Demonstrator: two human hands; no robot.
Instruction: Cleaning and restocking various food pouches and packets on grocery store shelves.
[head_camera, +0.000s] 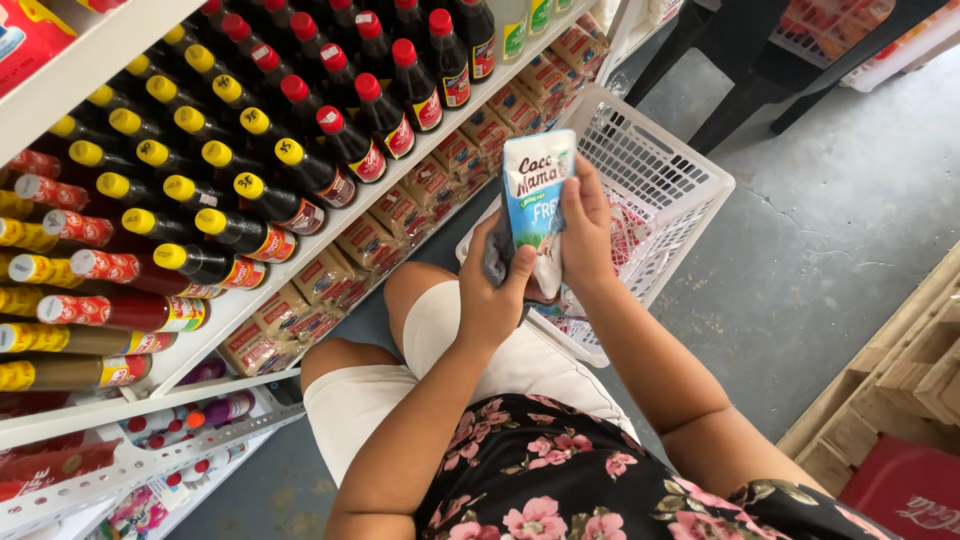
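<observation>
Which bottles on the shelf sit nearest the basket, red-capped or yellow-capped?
The red-capped bottles; they stand toward the white basket, while the yellow-capped bottles sit farther left.

Pouch held between both hands, above lap and just before basket. Left hand under and left of pouch, cloth pinched against it; right hand on its right edge. Basket on floor ahead of knees, packets inside. Shelf at left: bottles lying in rows on top tier, boxes on tier below. Chair legs behind basket. Pallet at right, crate beside it.
</observation>
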